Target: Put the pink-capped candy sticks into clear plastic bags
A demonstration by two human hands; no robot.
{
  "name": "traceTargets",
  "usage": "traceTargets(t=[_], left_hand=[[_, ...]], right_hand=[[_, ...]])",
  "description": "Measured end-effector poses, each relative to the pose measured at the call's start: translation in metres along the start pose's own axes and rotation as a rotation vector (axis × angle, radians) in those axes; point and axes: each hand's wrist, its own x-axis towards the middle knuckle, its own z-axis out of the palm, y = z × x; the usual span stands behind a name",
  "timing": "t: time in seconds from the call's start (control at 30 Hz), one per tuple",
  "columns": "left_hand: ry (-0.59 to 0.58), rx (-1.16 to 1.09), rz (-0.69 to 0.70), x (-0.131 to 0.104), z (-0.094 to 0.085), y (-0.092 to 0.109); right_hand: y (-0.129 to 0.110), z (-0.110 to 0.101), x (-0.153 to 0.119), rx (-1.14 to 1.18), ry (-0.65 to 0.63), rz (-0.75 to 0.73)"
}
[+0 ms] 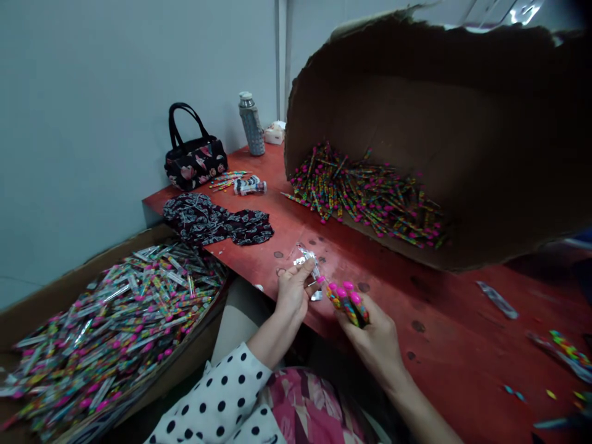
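My right hand [377, 339] is closed around several slim candy-filled tubes [346, 302]. Their bright pink caps point up and to the left, and the contents are multicoloured. Just left of it, my left hand [295, 288] is closed, thumb against fingers, on shiny clear plastic wrappers [311, 262] above the red table [388, 370]. The pink tip of one tube comes close to the left fingertips; whether they touch is unclear. How the right fingers wrap the tubes' lower ends is hidden.
A large cardboard box [393, 117] lies on its side with many pink-capped tubes [361, 194]. Lower left, another carton [152, 237] is full of wrapped tubes [124, 327]. A handbag [198, 161], flask [252, 126], patterned cloth [213, 222] and loose sweets [571, 348] are around.
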Motion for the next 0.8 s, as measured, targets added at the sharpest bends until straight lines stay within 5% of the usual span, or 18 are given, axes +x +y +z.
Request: traceTargets(t=[0.33,0.57,0.8], left_hand=[[-0.049,0.029,0.043,-0.007,0.001,-0.004],[-0.188,0.146,0.107,-0.021,0.001,-0.026],[-0.181,0.001,0.081,-0.023,-0.003,-0.023]], right_hand=[[-0.004,0.001,-0.001,-0.068,0.101,-0.166],[-0.01,0.006,0.01,0.345,0.021,0.222],[-0.013,0.012,0.016,0.73,-0.153,0.374]])
